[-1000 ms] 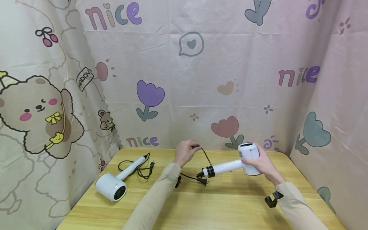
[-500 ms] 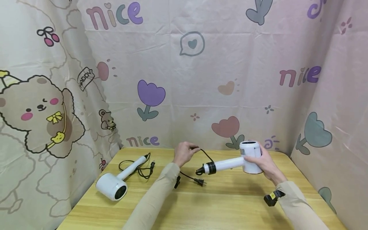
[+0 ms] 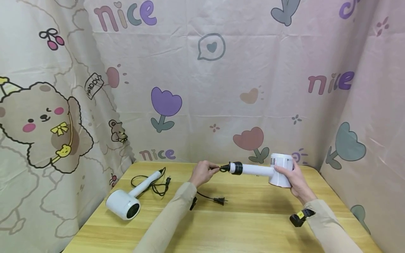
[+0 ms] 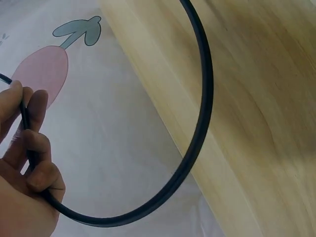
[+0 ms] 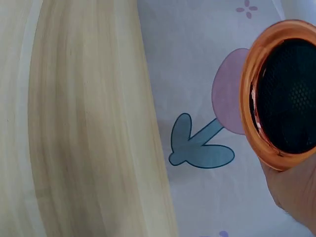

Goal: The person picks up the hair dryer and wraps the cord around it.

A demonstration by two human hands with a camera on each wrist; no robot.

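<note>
The right hand wraps its fingers round the wide end of a white hammer-shaped hair dryer above the pale wooden table, while the left hand pinches its black cord, partly coiled round the handle.

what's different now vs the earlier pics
In the head view, the right hand has shifted the held hair dryer slightly right and up, its coil-wrapped handle end rising most, so the handle now lies nearly level. The plug has shifted slightly left. Nothing newly gripped or released: the left hand still pinches the black cord. The other hair dryer stayed put.
</note>
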